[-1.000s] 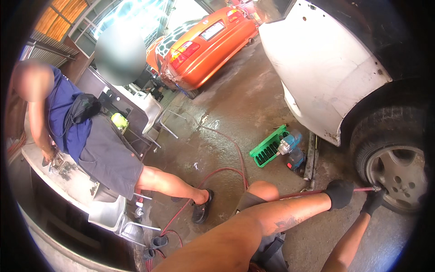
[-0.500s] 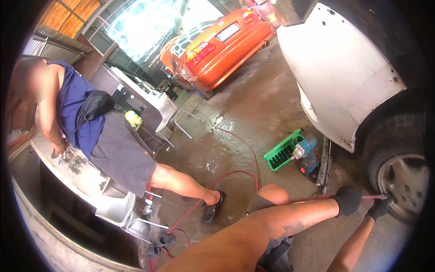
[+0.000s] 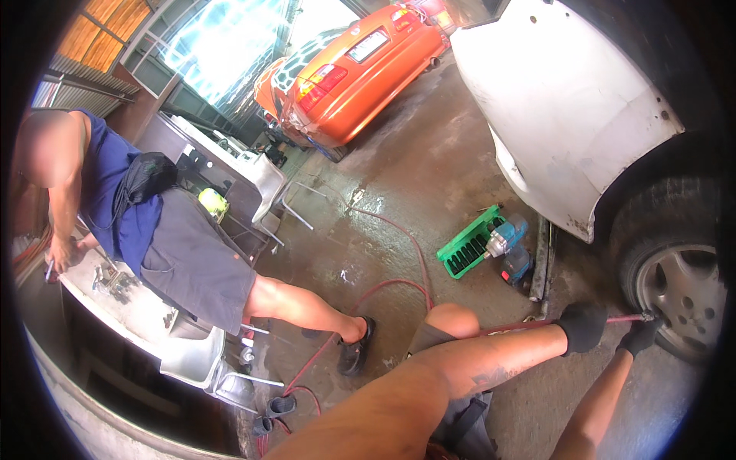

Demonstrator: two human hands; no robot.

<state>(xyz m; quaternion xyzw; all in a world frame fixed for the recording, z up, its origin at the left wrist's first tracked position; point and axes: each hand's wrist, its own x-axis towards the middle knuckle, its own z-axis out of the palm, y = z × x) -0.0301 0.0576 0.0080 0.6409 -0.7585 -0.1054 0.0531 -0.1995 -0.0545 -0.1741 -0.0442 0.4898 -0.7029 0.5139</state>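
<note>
A black glove covers the left hand (image 3: 583, 328), another the right hand (image 3: 640, 336). Dark tattoo markings (image 3: 494, 376) show on the left forearm (image 3: 514, 360). Grey shorts (image 3: 431, 337) appear, seemingly with a dark strap (image 3: 468, 418).

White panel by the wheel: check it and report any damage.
The white panel looks worn: dark spots, perhaps holes or chips, mark its top and its edge near the tyre, and its lower corner looks scuffed. Clean paint would be evenly white.
</note>
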